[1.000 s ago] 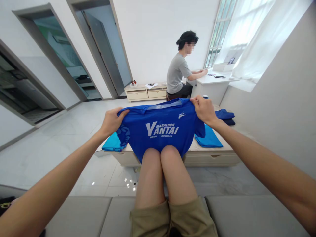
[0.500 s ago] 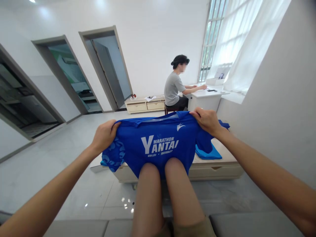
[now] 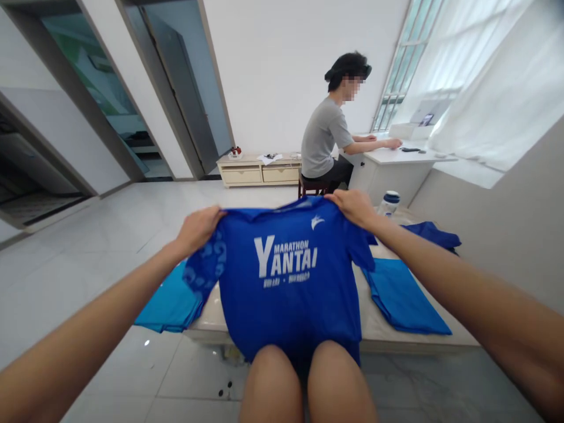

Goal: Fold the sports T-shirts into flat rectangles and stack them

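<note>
A royal blue T-shirt (image 3: 288,305) with white "Marathon Yantai" lettering hangs spread between my hands, its front towards me. My left hand (image 3: 200,228) is closed on the shoulder at the left, above a sleeve with a lighter blue pattern. At the other shoulder, my right hand (image 3: 352,207) pinches the fabric near the collar. The shirt's lower part hangs down to my knees, and its hem is hidden behind them. Behind the shirt, a low cream table (image 3: 211,317) carries a folded light blue garment (image 3: 170,299) on the left and another folded blue garment (image 3: 408,296) on the right.
A dark blue cloth bundle (image 3: 434,234) and a bottle with a blue lid (image 3: 389,203) stand farther back on the table. Beyond, a person in a grey shirt (image 3: 324,138) sits at a white desk (image 3: 379,176). A low drawer cabinet (image 3: 242,175) lines the far wall.
My view has tilted down and come closer to the table, revealing more of the folded garments and the bottle. The shirt now hangs longer and straighter, still held at both shoulders.
</note>
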The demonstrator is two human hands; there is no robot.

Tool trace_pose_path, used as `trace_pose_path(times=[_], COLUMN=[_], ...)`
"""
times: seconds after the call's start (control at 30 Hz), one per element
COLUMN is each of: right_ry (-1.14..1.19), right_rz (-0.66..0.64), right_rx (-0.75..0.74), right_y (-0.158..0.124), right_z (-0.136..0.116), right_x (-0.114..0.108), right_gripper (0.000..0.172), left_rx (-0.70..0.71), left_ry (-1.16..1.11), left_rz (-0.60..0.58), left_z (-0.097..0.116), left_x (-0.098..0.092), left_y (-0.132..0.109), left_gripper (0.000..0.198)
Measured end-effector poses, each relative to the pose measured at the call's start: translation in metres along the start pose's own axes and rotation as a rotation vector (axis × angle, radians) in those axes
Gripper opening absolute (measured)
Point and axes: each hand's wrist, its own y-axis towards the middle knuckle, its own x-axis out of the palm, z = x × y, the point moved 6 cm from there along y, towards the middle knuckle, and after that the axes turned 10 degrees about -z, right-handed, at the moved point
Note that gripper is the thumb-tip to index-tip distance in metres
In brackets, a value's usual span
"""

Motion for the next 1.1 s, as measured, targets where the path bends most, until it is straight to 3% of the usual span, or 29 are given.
trace_pose_path(times=[0.03,0.1,0.13,0.2,0.3,0.37,0.43,0.47,0.53,0.67,0.83,1.1], right_ry=[-0.044,-0.085,-0.081,-0.03,0.079,0.117,0.141,0.146,0.15,0.145,0.109,0.127], right_rz=[-0.039,-0.051,-0.052,-0.051,-0.098,-0.2,-0.348,-0.403,-0.414,-0.389,-0.398,-0.426], right_rx=[0.036,0.091,0.079,-0.004,-0.118,-0.066,0.032,0.073,0.126,0.115,0.112,0.129], right_y=[0.036,0.086,0.096,0.086,0.012,-0.054,-0.111,-0.133,-0.157,-0.15,-0.136,-0.182], right_z=[0.0,-0.006,-0.014,-0.037,-0.077,-0.092,-0.095,-0.093,-0.084,-0.067,-0.061,-0.062], right_x=[-0.006,-0.015,-0.014,0.007,0.081,0.149,0.214,0.24,0.269,0.282,0.284,0.271], right_gripper=[0.047,0.036,0.033,0.034,0.049,0.055,0.06,0.063,0.068,0.072,0.073,0.07], left_rx=[-0.033,0.014,0.034,0.09,0.139,0.145,0.126,0.096,0.046,0.001,-0.064,-0.044], left_ry=[0.065,0.132,0.14,0.121,0.052,0.036,0.008,-0.007,-0.038,-0.07,-0.048,0.032], left_rz=[0.026,0.048,0.049,0.024,-0.101,-0.212,-0.299,-0.315,-0.306,-0.262,-0.224,-0.287], left_z=[-0.001,0.011,0.02,0.043,0.072,0.078,0.073,0.067,0.054,0.043,0.048,0.059], left_x=[-0.01,-0.019,-0.016,0.013,0.105,0.179,0.24,0.262,0.287,0.295,0.296,0.295], left_y=[0.036,0.089,0.103,0.1,0.033,-0.029,-0.083,-0.103,-0.126,-0.124,-0.116,-0.173], left_gripper=[0.015,0.021,0.025,0.032,0.04,0.046,0.051,0.055,0.061,0.067,0.067,0.066])
